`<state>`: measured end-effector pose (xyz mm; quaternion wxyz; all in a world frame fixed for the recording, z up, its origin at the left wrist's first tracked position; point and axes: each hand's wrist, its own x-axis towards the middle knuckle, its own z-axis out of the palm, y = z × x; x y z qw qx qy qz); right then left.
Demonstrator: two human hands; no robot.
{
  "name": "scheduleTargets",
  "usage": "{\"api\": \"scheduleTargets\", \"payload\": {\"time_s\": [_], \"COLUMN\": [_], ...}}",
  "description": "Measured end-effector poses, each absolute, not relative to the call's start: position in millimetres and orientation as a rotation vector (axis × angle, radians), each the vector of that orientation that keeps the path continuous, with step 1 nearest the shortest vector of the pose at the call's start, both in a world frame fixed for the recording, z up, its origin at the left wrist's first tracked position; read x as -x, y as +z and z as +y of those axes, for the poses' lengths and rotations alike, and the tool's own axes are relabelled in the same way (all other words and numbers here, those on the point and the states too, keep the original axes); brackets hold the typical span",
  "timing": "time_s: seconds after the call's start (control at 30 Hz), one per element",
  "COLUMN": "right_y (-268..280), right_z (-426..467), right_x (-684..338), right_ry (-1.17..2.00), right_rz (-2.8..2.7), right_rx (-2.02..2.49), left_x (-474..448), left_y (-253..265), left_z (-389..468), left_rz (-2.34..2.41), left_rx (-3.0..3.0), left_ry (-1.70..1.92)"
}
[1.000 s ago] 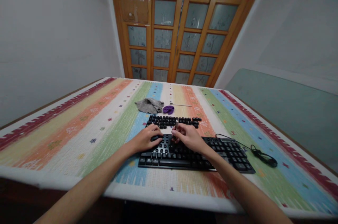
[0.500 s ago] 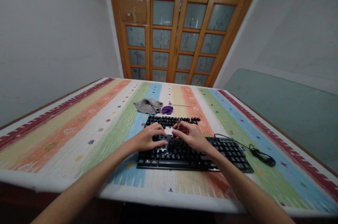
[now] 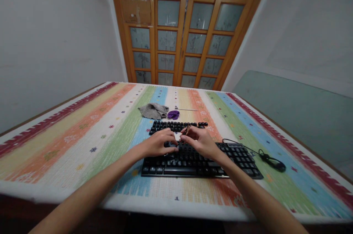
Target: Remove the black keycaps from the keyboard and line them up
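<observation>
A black keyboard (image 3: 182, 171) lies near the front of the table, with some keycaps off its upper left part. My left hand (image 3: 159, 142) rests over that part, thumb and fingers apart, thumb tip touching the keys; I see nothing held in it. My right hand (image 3: 202, 142) is closed in a pinch above the keyboard's upper edge. Between its fingers is a small, thin brown object (image 3: 188, 130), mostly hidden, whose kind I cannot make out. Behind both hands, loose black keycaps (image 3: 165, 125) stand in rows on the cloth.
Beyond the keycaps lie a crumpled grey cloth (image 3: 153, 110), a purple bundle (image 3: 173, 115) and a thin rod (image 3: 188, 109). The keyboard's coiled cable (image 3: 273, 162) rests at the right. A striped tablecloth (image 3: 110, 146) covers the table. A green panel (image 3: 298, 105) stands along the right side.
My left hand has shifted slightly right over the keys, its thumb closer to my right hand. The right hand's brown object has tilted a little. The view has moved slightly.
</observation>
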<state>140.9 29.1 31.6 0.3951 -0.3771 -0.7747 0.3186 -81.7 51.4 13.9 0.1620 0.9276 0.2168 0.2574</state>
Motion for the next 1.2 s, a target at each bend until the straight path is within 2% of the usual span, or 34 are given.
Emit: {"api": "scheduleTargets", "payload": {"time_s": [0.23, 0.6, 0.97, 1.2], "right_y": [29.6, 25.1, 19.9, 19.3], "right_z": [27.9, 29.2, 30.4, 30.1], "right_x": [-144.7, -148.8, -153.9, -156.7], "right_ry": [0.721, 0.661, 0.740, 0.763], "right_rz": [-2.000, -1.842, -1.783, -1.772], "right_rx": [0.961, 1.035, 1.044, 1.038], "left_x": [78.0, 77.7, 67.3, 64.2], "left_y": [16.0, 15.1, 2.8, -3.6], "left_z": [56.8, 80.0, 103.3, 112.1], "left_rz": [0.645, 0.709, 0.916, 0.940], "left_rx": [-2.757, -2.680, -3.112, -3.183], "left_ry": [0.682, 0.878, 0.477, 0.390]}}
